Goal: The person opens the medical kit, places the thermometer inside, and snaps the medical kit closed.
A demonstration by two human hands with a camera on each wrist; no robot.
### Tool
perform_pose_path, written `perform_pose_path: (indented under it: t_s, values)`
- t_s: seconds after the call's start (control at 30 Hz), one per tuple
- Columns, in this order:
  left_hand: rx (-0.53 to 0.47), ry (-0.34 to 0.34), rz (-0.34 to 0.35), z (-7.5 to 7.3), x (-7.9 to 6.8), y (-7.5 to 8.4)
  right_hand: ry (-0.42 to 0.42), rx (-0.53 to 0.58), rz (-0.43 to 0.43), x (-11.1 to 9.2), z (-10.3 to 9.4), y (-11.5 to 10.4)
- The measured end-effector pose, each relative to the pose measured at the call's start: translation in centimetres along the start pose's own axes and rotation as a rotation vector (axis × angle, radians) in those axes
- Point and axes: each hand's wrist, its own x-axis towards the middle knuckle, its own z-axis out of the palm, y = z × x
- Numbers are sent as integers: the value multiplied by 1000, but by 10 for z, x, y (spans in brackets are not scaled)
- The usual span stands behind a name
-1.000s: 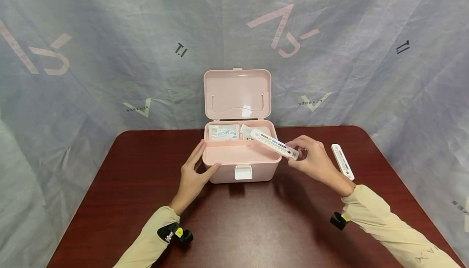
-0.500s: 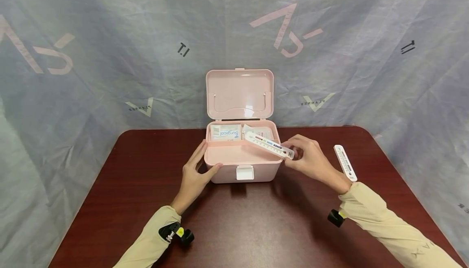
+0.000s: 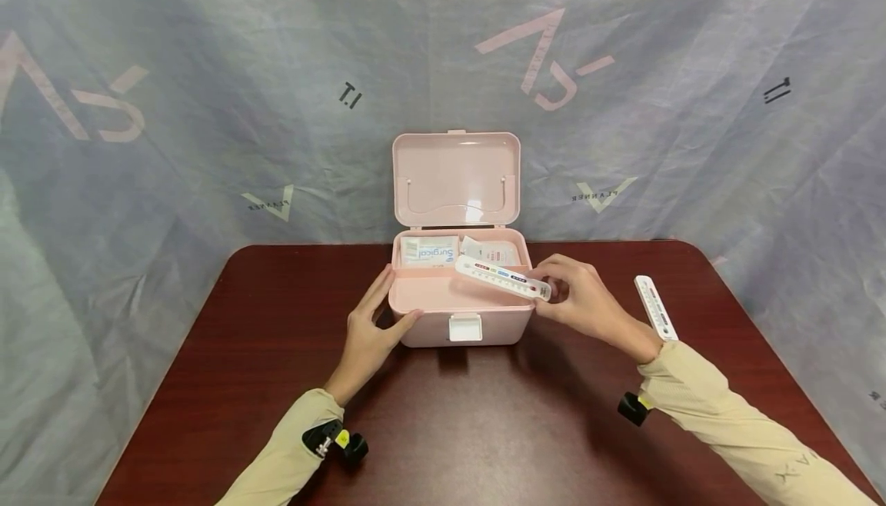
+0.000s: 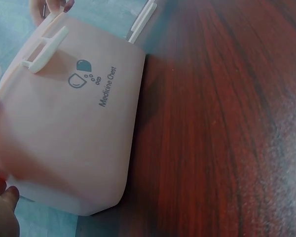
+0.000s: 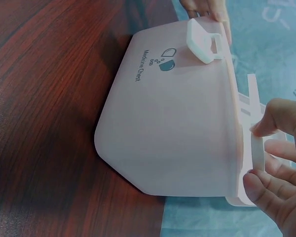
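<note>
A pink medicine chest [image 3: 422, 329] stands on the table with its lid [image 3: 457, 175] raised. My right hand [image 3: 588, 302] pinches the right end of a white strip thermometer [image 3: 494, 277], tilted over the chest's front compartment at its right side. In the right wrist view the thermometer [image 5: 257, 148] shows edge-on between thumb and fingers. My left hand [image 3: 370, 337] rests on the chest's left side, its fingers extended along the rim and thumb at the front corner. A second white thermometer [image 3: 655, 307] lies on the table beyond my right wrist.
A packet marked Surgical [image 3: 431, 251] lies in the chest's back left compartment, with a clear packet [image 3: 491, 252] in the back right one. A white latch [image 3: 465, 327] hangs at the front. Behind the dark red table [image 3: 277, 314] hangs a grey printed cloth [image 3: 311, 106].
The thermometer in my right hand has moved slightly left and down over the chest and lies a little flatter. My left hand stays on the chest's left side.
</note>
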Motion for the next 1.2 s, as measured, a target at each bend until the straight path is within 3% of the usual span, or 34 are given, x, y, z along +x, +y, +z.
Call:
perform_pose_path:
  t_s: [1.2]
  values:
    - [67,13,13,-1,-1,5,-75,40,-98,17,17,-8]
